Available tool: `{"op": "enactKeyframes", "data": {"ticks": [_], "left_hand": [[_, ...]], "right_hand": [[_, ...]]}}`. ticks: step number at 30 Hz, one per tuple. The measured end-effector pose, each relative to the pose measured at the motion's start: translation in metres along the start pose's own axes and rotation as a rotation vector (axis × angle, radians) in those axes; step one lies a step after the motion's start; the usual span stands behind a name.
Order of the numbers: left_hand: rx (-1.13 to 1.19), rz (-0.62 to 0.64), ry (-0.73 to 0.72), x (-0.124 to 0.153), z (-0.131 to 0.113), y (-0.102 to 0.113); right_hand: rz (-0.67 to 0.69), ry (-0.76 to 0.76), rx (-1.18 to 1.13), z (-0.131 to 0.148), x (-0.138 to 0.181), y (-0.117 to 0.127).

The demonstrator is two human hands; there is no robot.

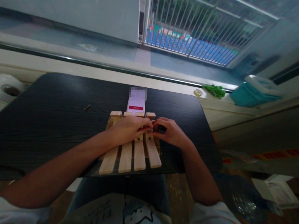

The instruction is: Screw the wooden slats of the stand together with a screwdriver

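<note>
A small rack of pale wooden slats (130, 155) lies flat on the dark table (51, 124) in front of me. My left hand (128, 129) rests palm down across the slats, fingers pressed on the right-hand ones. My right hand (169, 132) is curled beside the rack's right edge, pinching a small red and black tool (159, 127) against the rightmost slat. A phone (135, 105) with a white screen and a red bar lies just beyond the rack.
A small thin screw-like piece (87, 107) lies on the table at left. On the window sill behind sit a green cloth (215, 91), a round tape-like item (198, 92) and a teal bag (252, 93). Papers and plastic lie on the floor at right.
</note>
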State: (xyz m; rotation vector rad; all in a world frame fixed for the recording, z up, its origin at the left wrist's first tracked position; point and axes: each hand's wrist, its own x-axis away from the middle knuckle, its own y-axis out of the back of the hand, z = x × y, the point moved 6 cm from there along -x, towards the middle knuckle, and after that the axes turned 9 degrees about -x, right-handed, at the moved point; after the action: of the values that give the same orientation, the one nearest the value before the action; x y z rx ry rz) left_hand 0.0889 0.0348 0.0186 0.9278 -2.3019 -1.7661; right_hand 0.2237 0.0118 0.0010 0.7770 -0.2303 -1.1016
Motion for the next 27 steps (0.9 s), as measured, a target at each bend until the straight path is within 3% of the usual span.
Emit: {"op": "enactKeyframes", "data": {"ticks": [10,16,22,27], "left_hand": [[-0.017,-0.059,-0.072,0.0019,-0.0014,-0.0018],[-0.045,-0.004,0.001,0.0015,0.0016,-0.0053],[-0.048,-0.033,-0.038,0.001,-0.0008,-0.0031],[-0.063,0.041,0.05,-0.0018,0.001,-0.006]], "right_hand": [[-0.013,-0.006,-0.01,0.0003,-0.001,-0.0005],[0.009,-0.025,0.01,0.0009,-0.0008,-0.0009],[0.016,-0.059,-0.035,0.0035,-0.0012,-0.0007],[0.004,-0.085,-0.067,0.0036,-0.0017,0.001]]}}
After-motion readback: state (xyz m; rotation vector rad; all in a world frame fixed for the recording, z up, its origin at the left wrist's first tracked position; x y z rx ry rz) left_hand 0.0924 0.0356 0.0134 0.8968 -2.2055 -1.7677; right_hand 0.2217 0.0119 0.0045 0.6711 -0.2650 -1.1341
